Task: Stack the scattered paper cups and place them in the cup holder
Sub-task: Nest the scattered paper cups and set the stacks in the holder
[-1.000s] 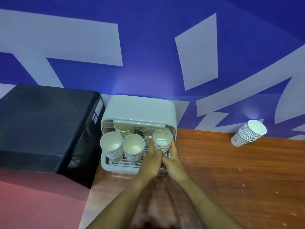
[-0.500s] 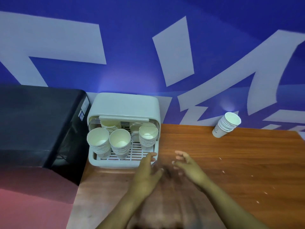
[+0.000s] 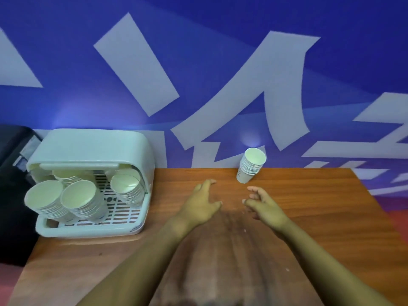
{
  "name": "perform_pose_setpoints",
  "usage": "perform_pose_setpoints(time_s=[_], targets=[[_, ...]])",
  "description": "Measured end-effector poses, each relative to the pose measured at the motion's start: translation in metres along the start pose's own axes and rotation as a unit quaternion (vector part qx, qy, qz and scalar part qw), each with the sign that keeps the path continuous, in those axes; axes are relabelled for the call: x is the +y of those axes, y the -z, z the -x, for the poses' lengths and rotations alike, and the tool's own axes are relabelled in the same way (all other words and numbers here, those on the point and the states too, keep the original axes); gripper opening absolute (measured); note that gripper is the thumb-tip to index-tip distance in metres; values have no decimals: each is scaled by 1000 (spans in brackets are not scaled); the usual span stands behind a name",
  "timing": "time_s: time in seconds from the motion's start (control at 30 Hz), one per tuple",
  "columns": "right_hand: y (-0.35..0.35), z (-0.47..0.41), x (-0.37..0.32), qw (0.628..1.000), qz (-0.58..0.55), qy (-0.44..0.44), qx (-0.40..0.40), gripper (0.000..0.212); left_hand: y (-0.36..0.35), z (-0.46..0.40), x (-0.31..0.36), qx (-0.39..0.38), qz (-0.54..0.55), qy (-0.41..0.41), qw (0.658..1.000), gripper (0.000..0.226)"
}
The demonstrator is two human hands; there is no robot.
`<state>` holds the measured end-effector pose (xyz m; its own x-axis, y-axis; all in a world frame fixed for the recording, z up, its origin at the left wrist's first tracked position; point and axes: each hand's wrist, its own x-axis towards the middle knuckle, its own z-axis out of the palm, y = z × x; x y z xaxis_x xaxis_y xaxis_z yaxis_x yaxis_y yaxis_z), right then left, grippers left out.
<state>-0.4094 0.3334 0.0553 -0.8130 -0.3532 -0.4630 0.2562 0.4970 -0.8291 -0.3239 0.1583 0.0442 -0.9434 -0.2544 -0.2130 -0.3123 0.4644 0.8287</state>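
A short stack of nested white paper cups stands tilted at the far edge of the brown wooden table, against the blue-and-white wall. Nearer, the left hand and right hand hover apart, fingers loosely spread, holding nothing. At the left, the pale lidded plastic cup holder contains several cup stacks.

Inside my cup holder, a rear cup stack hides behind the front stacks; the black machine beside it runs off-frame.
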Motion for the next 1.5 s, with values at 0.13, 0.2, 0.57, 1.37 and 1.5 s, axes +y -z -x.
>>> perform_pose_setpoints(time_s=[0.13,0.2,0.57,1.37,1.5], targets=[[45,-34,5,1000,5,5,10,51,-20,-37,16,-6,-4,24,1000,63],[59,-52,7,1000,-9,-4,14,53,-29,-55,21,1,-10,40,999,64],[88,-157,30,999,-23,-18,-16,71,-75,-165,23,-49,-10,70,996,74],[44,-92,15,991,29,80,-101,61,-67,-91,5,21,86,-2,996,69],[14,-58,7,986,43,101,-126,65,-45,-44,-7,41,69,-15,997,69]])
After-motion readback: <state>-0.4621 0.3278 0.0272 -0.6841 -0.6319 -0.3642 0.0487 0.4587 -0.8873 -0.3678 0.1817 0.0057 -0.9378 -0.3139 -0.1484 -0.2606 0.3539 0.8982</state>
